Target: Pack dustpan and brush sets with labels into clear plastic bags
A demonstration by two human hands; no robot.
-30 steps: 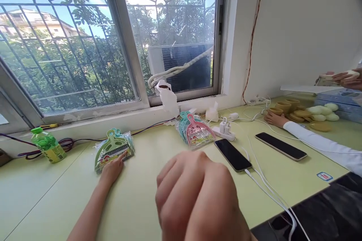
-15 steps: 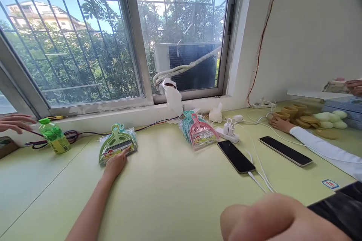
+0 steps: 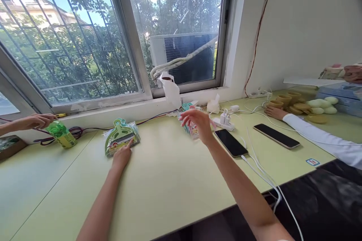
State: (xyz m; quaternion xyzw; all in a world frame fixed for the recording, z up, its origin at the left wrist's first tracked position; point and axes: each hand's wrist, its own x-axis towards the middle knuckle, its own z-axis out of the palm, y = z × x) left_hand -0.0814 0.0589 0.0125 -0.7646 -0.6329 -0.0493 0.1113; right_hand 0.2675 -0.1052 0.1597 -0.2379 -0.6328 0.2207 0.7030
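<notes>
A stack of small dustpan-and-brush sets in clear wrap, the green one [image 3: 120,133] on top, lies below the window on the left. My left hand [image 3: 122,155] rests at its near edge, the index finger stretched onto the wrapped front; its other fingers are partly hidden. My right hand [image 3: 198,120] hangs in the air with loosely bent, parted fingers and nothing in them. Behind it is a second stack, with a pink dustpan set [image 3: 194,131] on top and teal ones [image 3: 186,106] beneath, mostly covered by the hand.
At the left, another person's hand [image 3: 39,121] is on the green-capped bottle [image 3: 66,138]. Two phones [image 3: 230,143] with white cables and a power strip [image 3: 226,122] lie right. Further right, another person's hand [image 3: 274,112] is by brown cups [image 3: 284,99]. The table's front edge crosses below.
My right hand has swung up and forward from the lower right to over the pink stack. My left hand stays on the green stack. The other person's hand has reached the bottle.
</notes>
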